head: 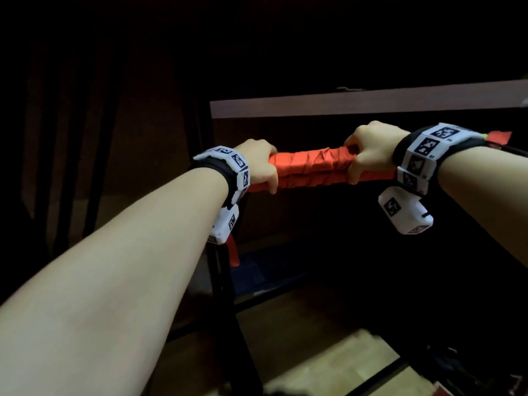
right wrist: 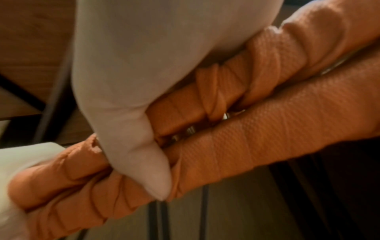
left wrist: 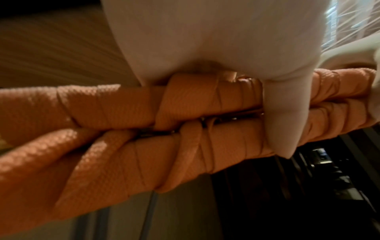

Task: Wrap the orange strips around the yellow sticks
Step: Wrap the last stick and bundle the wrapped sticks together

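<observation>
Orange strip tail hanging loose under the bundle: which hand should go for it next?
Probably the left. The loose tail hangs just below the left hand, near that wrist. The right hand grips the wrapped sticks at the far end and could hold them steady.

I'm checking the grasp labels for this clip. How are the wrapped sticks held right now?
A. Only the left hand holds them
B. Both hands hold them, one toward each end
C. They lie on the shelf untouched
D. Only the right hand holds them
B: the left hand and right hand each curl round the orange-wrapped sticks, a grip toward either end.
</observation>
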